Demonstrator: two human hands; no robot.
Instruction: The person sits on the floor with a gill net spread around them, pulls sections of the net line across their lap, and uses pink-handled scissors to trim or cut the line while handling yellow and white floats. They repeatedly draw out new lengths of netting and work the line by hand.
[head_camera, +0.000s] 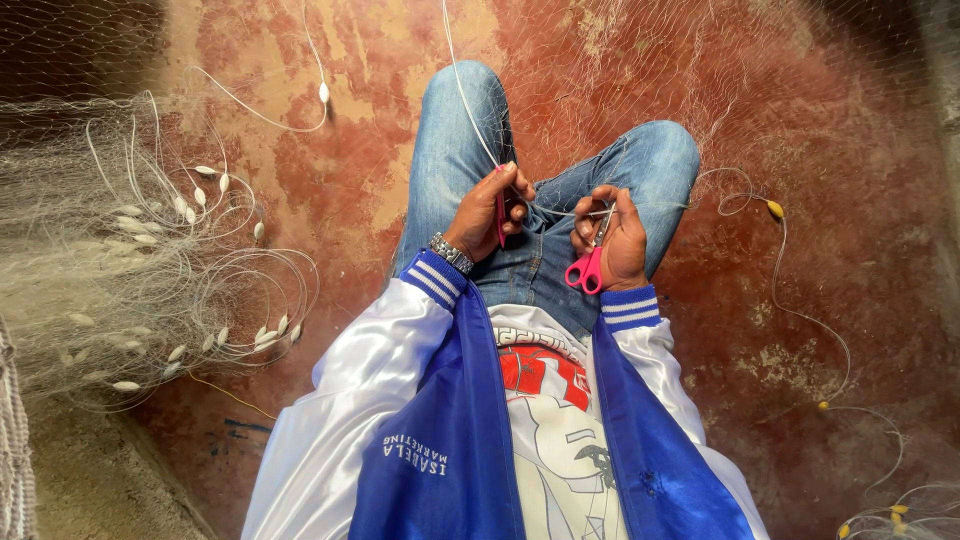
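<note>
A worn red floor (360, 190) is seen across most of the view, its far left corner lost in shadow. A heaped fishing net (90, 260) is piled at the left, studded with small white floats (185, 205), and its mesh is too fine to be traced strand by strand; more netting is spread thinly over the far right, barely made out against the floor. A cord with yellow floats (775, 209) is trailed down the right side and is cut off at the near right corner. A white line (470, 90) is drawn from the far edge down to the lap, between the knees of blue jeans (455, 140). The left hand (485, 212) is closed on that line and on a thin pink tool (500, 222), whose kind cannot be told. The right hand (612, 240) is closed on pink-handled scissors (587, 268), the blades mostly hidden by the fingers. A metal wristwatch (451, 252) is worn on the left wrist.
</note>
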